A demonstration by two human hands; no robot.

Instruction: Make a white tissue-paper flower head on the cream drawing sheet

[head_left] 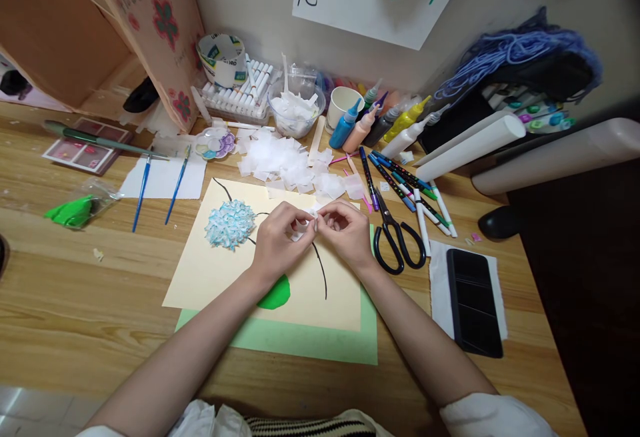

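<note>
My left hand (285, 237) and my right hand (346, 229) meet over a cream sheet of paper (200, 283), fingertips pinched together on a small piece of white tissue paper (314, 212). Both hands are closed on it, and the fingers hide part of it. On the cream sheet, left of my hands, is a round blue-and-white paper flower (230, 225). Black drawn lines run across the sheet. A green patch (276, 293) shows under my left wrist. Beneath the cream sheet lies a light green sheet (320, 345).
Behind my hands lie many white tissue squares (280, 157). Black-handled scissors (397, 240) and several markers (400, 183) are to the right, with paint bottles (345, 123) at the back. Two blue brushes (143, 193) lie left. A black case (474, 300) sits at the right.
</note>
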